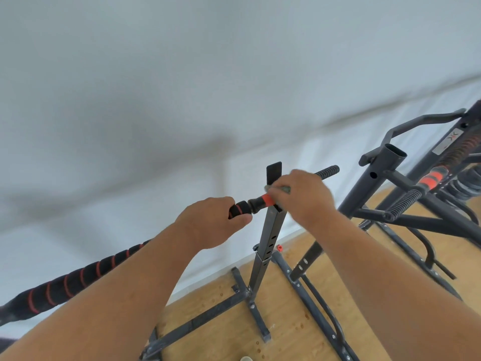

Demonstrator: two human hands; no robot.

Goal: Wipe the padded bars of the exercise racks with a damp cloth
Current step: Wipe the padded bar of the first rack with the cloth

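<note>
A long bar with black padding and red stripes (65, 282) runs from the lower left up to a dark metal upright stand (268, 243). My left hand (210, 222) grips the padded bar just left of the stand. My right hand (304, 196) presses a small greyish-green cloth (282, 189) round the bar by its orange collar (268, 198), directly above the stand. The threaded bar end (328, 171) sticks out past my right hand.
A second dark rack (390, 183) with an orange-collared bar (430, 179) and springs stands at the right. Metal base legs (208, 316) spread over the wooden floor. A white wall fills the background. A small pale round thing (246, 358) peeks in at the bottom edge.
</note>
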